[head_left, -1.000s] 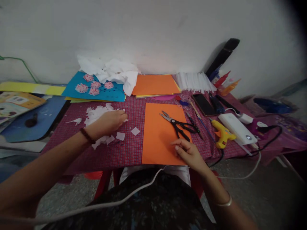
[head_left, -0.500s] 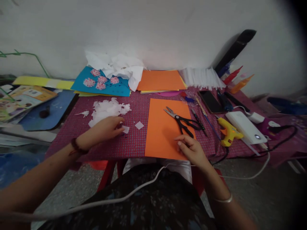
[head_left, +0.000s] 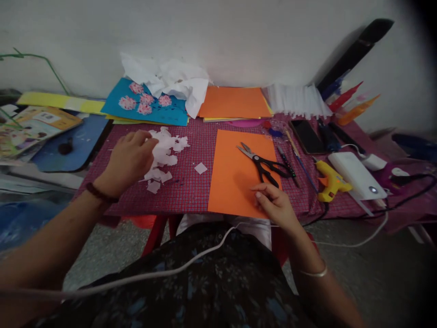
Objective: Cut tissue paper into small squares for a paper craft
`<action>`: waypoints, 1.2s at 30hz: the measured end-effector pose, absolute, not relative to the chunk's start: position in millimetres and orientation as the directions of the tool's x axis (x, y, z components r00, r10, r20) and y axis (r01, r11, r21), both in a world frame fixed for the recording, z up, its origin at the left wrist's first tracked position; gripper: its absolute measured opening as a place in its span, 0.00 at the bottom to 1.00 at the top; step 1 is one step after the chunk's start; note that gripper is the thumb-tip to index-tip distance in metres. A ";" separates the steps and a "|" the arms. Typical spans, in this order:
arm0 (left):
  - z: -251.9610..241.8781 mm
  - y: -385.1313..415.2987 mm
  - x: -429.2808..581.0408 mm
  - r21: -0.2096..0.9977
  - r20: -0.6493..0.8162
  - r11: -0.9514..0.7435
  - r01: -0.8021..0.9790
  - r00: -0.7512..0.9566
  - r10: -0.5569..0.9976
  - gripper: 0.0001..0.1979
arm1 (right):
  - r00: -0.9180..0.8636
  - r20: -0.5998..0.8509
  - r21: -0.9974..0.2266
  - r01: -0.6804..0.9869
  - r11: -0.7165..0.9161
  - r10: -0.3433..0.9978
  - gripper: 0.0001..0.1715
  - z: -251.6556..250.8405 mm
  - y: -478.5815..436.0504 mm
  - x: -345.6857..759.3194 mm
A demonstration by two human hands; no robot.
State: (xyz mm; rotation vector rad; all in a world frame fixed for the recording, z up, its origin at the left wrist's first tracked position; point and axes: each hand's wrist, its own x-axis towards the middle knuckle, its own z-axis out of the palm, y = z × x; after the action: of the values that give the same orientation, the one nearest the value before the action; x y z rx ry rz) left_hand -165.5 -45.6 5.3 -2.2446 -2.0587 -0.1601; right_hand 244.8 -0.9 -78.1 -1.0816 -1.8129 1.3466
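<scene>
My left hand (head_left: 129, 157) is over the left side of a loose heap of white paper scraps (head_left: 165, 148), palm down with fingers bent and partly spread. It covers part of the heap; nothing shows in its grasp. One small white paper square (head_left: 200, 168) lies apart on the checked cloth. On an orange sheet (head_left: 228, 177), near its lower right edge, rests my right hand (head_left: 275, 205), its fingers loosely curled, thumb apart, with nothing visible in them. Black-handled scissors (head_left: 259, 161) lie partly open on that sheet, just beyond the right hand.
Along the wall are a blue card with pink flowers (head_left: 119, 114), crumpled white paper (head_left: 167, 77), stacked orange sheets (head_left: 235, 102) and clear glue sticks (head_left: 297, 100). At right lie a phone (head_left: 308, 136), a yellow glue gun (head_left: 330, 181) and a white power bank (head_left: 357, 175) with cables.
My left hand has moved left and away from me, from the heap's near right edge to its left side. The view has tilted slightly; my right hand stays on the orange sheet.
</scene>
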 end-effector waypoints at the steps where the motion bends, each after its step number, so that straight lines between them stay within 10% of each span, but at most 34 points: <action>1: 6.2 -54.1 -160.1 -0.035 0.175 -0.115 0.993 0.119 0.977 0.16 | -0.463 0.008 -0.958 0.251 0.140 0.887 0.19 -77.3 -1.1 244.4; 8: -25.2 -104.9 -124.8 -0.094 -0.098 -0.219 0.971 0.210 0.973 0.21 | -0.455 0.012 -0.958 0.249 0.140 0.890 0.17 -74.9 -2.4 243.2; 24: 3.1 -36.5 -172.6 -0.038 0.275 0.051 0.998 -0.038 0.961 0.18 | -0.453 0.039 -0.938 0.291 0.189 0.891 0.16 -80.0 -2.4 242.9; 30: -12.4 -11.7 -106.6 0.288 0.089 -0.253 0.924 0.237 0.967 0.13 | -0.461 0.039 -0.936 0.293 0.193 0.887 0.17 -79.1 -1.9 242.2; 36: -30.1 25.5 -88.8 0.358 -0.099 -0.286 0.889 0.341 0.935 0.09 | -0.461 0.011 -0.941 0.294 0.165 0.887 0.19 -77.9 -1.7 241.9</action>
State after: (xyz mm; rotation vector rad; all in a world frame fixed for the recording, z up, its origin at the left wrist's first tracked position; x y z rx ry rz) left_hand -88.8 25.5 -30.1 -2.8412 -2.0282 -0.2306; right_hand 241.9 -1.7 -77.9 -1.1179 -1.8572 1.2986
